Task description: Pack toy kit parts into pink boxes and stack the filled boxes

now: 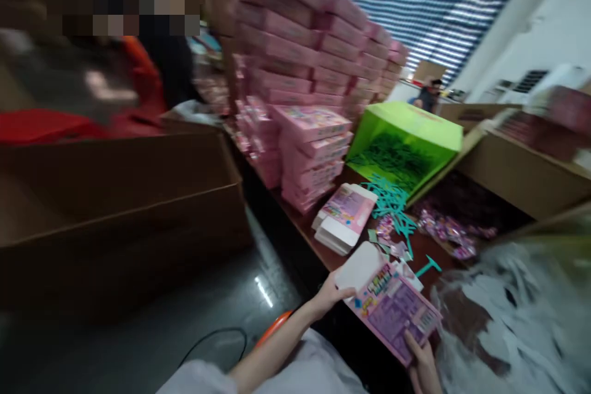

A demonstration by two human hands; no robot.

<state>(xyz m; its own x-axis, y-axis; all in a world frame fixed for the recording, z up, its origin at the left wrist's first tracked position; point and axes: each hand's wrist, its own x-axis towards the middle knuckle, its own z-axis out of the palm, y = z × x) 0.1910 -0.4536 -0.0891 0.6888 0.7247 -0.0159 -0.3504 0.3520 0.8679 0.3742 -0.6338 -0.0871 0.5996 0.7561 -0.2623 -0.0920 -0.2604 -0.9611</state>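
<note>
A pink and purple printed box with a raised white flap is held between my two hands at the table's front edge. My left hand grips its upper left end near the flap. At the lower right corner my right hand holds the box, thumb on the printed face. Just beyond it lie a small stack of flat boxes, a heap of teal plastic pieces and a single teal T-shaped piece.
Tall stacks of pink boxes stand behind. A green box holds more plastic pieces. Open cartons stand at left and right. Clear plastic bag at lower right. A person is at upper left.
</note>
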